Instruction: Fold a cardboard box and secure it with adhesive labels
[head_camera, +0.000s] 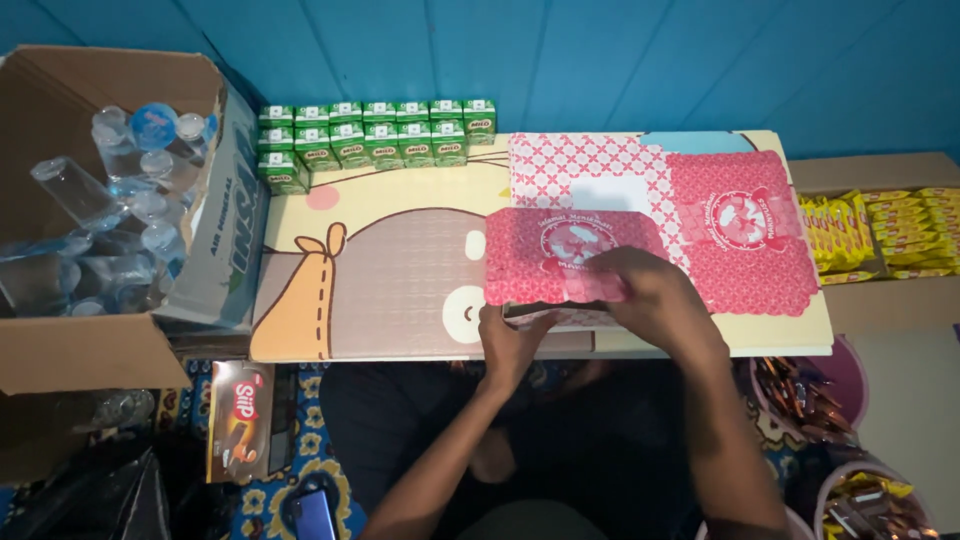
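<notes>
A red patterned cardboard box, partly folded up, stands at the near edge of a low cartoon-printed table. My left hand grips its lower front edge from below. My right hand presses on its front right side, fingers spread over the red lid. A flat, unfolded red and pink box blank lies on the table just behind and to the right of it.
Several small green drink cartons line the table's back left. A big cardboard box of water bottles stands left. Yellow snack packs fill a box right. Tubs of wrapped snacks sit lower right; a snack box and phone lie on the floor.
</notes>
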